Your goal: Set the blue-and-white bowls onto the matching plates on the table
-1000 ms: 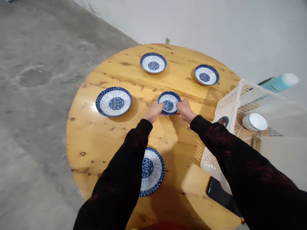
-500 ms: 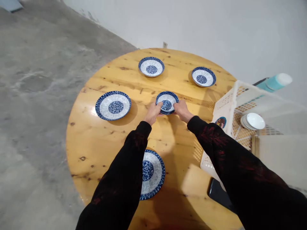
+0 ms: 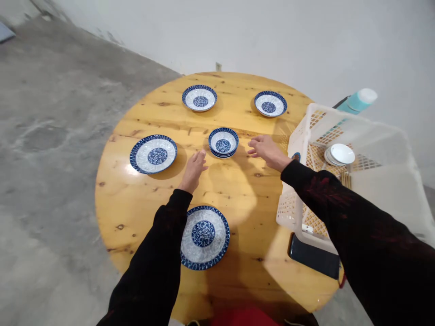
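At frame centre sits the bowl stack (image 3: 223, 145), the left hand (image 3: 194, 170) and right hand (image 3: 268, 150) either side, each grip loose and empty; four plates (image 3: 157, 155) surround it, with a basket (image 3: 286, 209) at right.

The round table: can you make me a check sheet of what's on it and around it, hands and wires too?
Surface: round wooden table, with dark knots and shadows.
Dishes at hand: stack of small bowls, upright; four larger plates spread around it.
Clutter: white basket with white dishes inside; black phone beside it; turquoise bottle behind.
Hands: left hand and right hand both open, either side of the bowls, holding nothing.
Cables: red strip by the phone; can't tell if it's a cord.
Surroundings: grey floor, pale wall, socket.
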Action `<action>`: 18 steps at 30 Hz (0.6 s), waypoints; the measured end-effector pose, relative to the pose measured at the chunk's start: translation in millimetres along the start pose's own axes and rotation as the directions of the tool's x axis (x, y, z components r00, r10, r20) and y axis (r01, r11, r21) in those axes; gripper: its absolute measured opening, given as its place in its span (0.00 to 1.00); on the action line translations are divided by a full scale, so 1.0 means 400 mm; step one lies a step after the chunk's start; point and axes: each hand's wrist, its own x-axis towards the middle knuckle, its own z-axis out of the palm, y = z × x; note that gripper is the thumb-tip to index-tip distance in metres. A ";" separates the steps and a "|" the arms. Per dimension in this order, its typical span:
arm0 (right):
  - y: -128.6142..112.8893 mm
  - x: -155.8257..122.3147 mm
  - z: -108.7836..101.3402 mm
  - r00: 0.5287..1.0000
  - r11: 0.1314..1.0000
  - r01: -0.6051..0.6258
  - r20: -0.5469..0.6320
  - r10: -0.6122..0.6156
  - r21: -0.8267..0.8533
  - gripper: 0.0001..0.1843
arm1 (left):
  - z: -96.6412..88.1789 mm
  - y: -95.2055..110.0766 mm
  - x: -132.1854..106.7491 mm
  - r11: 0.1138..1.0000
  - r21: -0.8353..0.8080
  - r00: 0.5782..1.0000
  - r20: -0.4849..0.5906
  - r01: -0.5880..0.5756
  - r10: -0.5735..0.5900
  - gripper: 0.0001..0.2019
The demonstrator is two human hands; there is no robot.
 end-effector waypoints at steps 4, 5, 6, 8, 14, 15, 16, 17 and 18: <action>-0.020 -0.102 -0.079 0.999 1.000 -0.023 -0.034 0.023 0.012 0.08 | -0.053 -0.010 -0.077 0.996 0.081 0.999 0.000 -0.038 0.038 0.22; -0.026 -0.131 -0.097 1.000 0.999 -0.023 -0.021 0.023 0.028 0.09 | -0.064 -0.009 -0.094 0.994 0.099 0.999 -0.002 -0.044 0.044 0.22; -0.033 -0.161 -0.114 1.000 0.999 -0.024 -0.006 0.024 0.043 0.10 | -0.073 -0.005 -0.111 0.992 0.114 0.999 -0.004 -0.048 0.049 0.22; -0.049 -0.228 -0.145 0.999 0.997 -0.020 0.028 0.018 0.068 0.11 | -0.085 0.007 -0.140 0.990 0.130 0.998 -0.011 -0.055 0.057 0.22; -0.044 -0.492 -0.191 0.997 0.991 0.078 -0.008 -0.078 0.106 0.19 | -0.098 0.052 -0.198 0.984 0.111 0.990 0.000 -0.142 0.143 0.17; -0.022 -0.544 -0.188 0.998 0.991 0.062 -0.024 -0.060 0.122 0.21 | -0.102 0.055 -0.207 0.982 0.102 0.987 0.005 -0.160 0.161 0.16; 0.007 -0.597 -0.182 0.999 0.988 0.032 -0.044 -0.025 0.150 0.22 | -0.108 0.057 -0.217 0.980 0.092 0.985 0.009 -0.175 0.175 0.15; 0.042 -0.649 -0.172 0.998 0.984 -0.019 -0.054 0.029 0.179 0.23 | -0.116 0.055 -0.230 0.979 0.086 0.983 0.012 -0.186 0.185 0.15; 0.081 -0.701 -0.159 0.994 0.975 -0.072 -0.066 0.087 0.209 0.23 | -0.126 0.051 -0.244 0.977 0.087 0.981 0.013 -0.194 0.193 0.15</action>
